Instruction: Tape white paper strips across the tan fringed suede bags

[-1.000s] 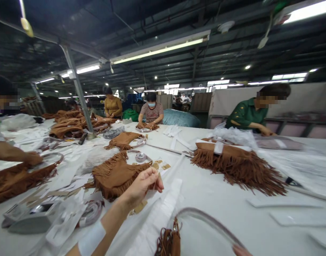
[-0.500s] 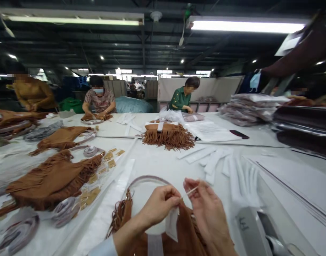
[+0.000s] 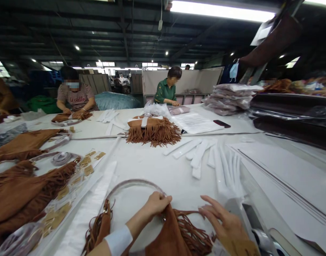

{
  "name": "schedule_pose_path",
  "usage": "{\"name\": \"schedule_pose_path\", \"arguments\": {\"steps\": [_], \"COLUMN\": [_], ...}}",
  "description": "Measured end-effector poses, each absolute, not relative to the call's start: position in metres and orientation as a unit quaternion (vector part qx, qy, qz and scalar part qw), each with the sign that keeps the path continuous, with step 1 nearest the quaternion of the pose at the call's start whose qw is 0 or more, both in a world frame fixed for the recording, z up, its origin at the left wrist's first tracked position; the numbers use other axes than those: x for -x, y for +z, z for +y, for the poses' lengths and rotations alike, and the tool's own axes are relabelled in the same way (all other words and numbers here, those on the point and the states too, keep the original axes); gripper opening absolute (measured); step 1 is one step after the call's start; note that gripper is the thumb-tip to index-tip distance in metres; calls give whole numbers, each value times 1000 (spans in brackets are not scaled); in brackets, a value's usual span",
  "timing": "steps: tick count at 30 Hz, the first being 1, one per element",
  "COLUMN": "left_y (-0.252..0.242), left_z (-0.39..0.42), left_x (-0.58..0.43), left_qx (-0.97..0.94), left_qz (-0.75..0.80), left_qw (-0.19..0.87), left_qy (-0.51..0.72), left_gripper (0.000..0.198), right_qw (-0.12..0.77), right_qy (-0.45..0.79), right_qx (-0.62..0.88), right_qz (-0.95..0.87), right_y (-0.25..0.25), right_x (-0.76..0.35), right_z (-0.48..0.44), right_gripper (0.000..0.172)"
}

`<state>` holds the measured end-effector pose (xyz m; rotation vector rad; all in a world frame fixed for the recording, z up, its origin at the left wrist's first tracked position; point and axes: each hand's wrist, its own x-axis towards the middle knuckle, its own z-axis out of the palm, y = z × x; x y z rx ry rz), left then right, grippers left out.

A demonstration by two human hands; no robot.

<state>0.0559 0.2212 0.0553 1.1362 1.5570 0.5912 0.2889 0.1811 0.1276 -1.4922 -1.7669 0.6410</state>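
A brown fringed suede bag (image 3: 168, 236) lies in front of me, with its wrapped curved strap (image 3: 131, 182) arching away across the table. My left hand (image 3: 158, 205) is closed on the bag's strap end, thumb and fingers pinched at the upper corner. To the right, my right hand (image 3: 225, 222) hovers over the fringe (image 3: 191, 227) with fingers apart and the index finger stretched out. One fringe strand reaches its fingertips; I cannot tell whether they grip it. A tan tag-like piece (image 3: 240, 246) overlaps my right wrist.
Brown bags (image 3: 32, 192) and tan tags (image 3: 56, 217) lie left. Ahead are a folded fringed bag (image 3: 152, 129), white strips (image 3: 199, 153) and a phone (image 3: 221, 123). A grey device (image 3: 259, 227) stands right. Co-workers (image 3: 167, 89) work across the table.
My right hand has moved right and down, away from my left hand; the thin white cord between them no longer shows. The view has swung right. My left hand stays at the bag's corner.
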Motion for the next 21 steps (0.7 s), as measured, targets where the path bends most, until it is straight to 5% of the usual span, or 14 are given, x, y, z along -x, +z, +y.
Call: {"name": "schedule_pose_path", "arguments": {"steps": [3, 6, 21], "left_y": [43, 33, 27], "left_z": [229, 228, 263], "left_x": [-63, -64, -49], "left_qx": [-507, -527, -446], "left_qz": [672, 676, 712], "left_qw": [471, 431, 433], "left_qy": [263, 281, 326], "left_gripper": [24, 20, 48], "right_qw": [297, 296, 381], "right_qy": [480, 566, 345], "right_qx": [532, 520, 513], "right_qz": [-631, -567, -687], "right_y": [130, 114, 20], "right_x": [-274, -261, -179], "right_z": [175, 179, 179], "right_gripper": [32, 34, 24]}}
